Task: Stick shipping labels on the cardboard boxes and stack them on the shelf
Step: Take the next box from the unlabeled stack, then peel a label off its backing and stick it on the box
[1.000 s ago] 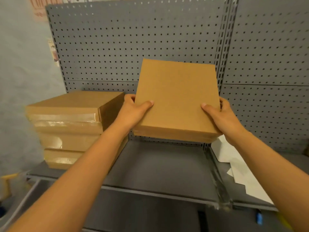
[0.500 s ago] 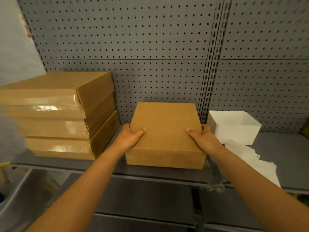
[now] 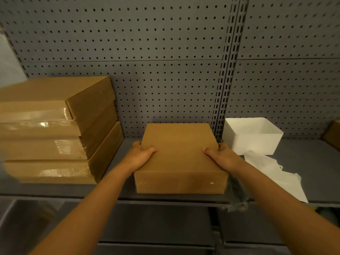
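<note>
Item: cardboard box [image 3: 179, 153], flat on grey shelf [image 3: 303, 162], front face near shelf lip.
Your left hand [image 3: 140, 156] & right hand [image 3: 221, 156] grip its sides, thumbs on top. Bare shelf strip betw. it & box stack [image 3: 55, 129] at left; white bin [image 3: 253, 137] at right, contents not visible. Long axis runs front-to-back twd pegboard [image 3: 165, 70].

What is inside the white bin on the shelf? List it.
The white bin is open-topped; only bare white inner walls show. Its near wall hides the floor, so any contents low inside cannot be seen. White paper lies outside, in front.
</note>
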The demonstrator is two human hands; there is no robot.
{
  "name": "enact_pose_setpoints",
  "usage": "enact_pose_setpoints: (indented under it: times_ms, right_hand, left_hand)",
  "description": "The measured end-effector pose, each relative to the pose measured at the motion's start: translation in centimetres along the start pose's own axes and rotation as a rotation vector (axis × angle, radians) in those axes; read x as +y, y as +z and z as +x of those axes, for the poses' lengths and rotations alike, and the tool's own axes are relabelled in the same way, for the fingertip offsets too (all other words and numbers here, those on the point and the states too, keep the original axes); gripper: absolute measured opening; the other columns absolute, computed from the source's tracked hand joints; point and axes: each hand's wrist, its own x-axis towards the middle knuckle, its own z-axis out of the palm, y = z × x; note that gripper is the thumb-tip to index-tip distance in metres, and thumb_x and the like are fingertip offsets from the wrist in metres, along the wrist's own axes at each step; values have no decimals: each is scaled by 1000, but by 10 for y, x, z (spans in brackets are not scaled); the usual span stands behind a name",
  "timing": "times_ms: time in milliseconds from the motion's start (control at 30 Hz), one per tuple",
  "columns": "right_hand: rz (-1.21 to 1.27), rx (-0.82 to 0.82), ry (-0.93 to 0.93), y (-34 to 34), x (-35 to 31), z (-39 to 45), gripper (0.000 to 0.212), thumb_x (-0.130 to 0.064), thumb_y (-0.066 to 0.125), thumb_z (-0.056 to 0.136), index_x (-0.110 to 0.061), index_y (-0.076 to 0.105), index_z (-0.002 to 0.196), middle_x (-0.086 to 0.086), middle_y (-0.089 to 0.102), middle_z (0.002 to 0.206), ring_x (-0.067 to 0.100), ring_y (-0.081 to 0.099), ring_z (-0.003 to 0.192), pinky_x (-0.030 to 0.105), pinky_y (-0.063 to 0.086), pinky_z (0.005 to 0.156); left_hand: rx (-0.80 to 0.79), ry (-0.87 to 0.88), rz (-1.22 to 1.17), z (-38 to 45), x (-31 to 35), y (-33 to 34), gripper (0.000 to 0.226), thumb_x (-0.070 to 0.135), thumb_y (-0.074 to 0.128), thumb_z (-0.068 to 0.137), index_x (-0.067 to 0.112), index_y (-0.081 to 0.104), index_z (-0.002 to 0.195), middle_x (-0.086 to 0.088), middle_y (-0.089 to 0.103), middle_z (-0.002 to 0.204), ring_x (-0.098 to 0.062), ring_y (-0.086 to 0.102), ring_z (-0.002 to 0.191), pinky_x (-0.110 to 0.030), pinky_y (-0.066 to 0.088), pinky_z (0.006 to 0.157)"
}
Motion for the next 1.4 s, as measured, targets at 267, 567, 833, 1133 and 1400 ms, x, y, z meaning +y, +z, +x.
enact_pose_setpoints:
  times_ms: [267,567,833,1133,1400]
  right_hand:
    - [20,3,-9,2,3,-4,72,-53,50,91,-11,23,142,12,45,139,31,51,119,35,42,90]
    - [-67,105,-34,3,5,-10,75,-57,48,89,-10,27,144,13,43,142,33,48,124,38,42,96]
    - [-126,466,-289,-39,23,-33,30,-23,53,94,-10,57,121,10,60,118,24,56,105,31,45,88]
    - [-145,412,-295,-119,82,-14,23,-9,47,96,-12,64,111,4,63,120,19,56,106,22,40,83]
    - [-214,137,-192,-144,118,15,34,-27,53,96,-15,55,128,4,53,135,23,53,117,23,39,88]
  left_hand:
    - [-44,69,16,2,-6,3,64,43,54,92,13,28,140,-1,48,109,-17,52,89,-29,41,69]
    - [-8,52,188,6,0,3,70,45,55,89,10,26,142,-14,40,141,-31,46,121,-39,42,95]
    - [84,543,430,-25,60,48,40,27,53,93,20,47,131,-3,39,140,-21,46,118,-30,38,92]
    - [-188,602,151,-50,120,164,19,25,55,94,20,64,110,6,63,105,-5,56,92,-8,39,66]
    - [-193,364,174,-46,139,234,15,23,55,91,11,64,90,-11,66,92,-27,65,89,-42,53,89]
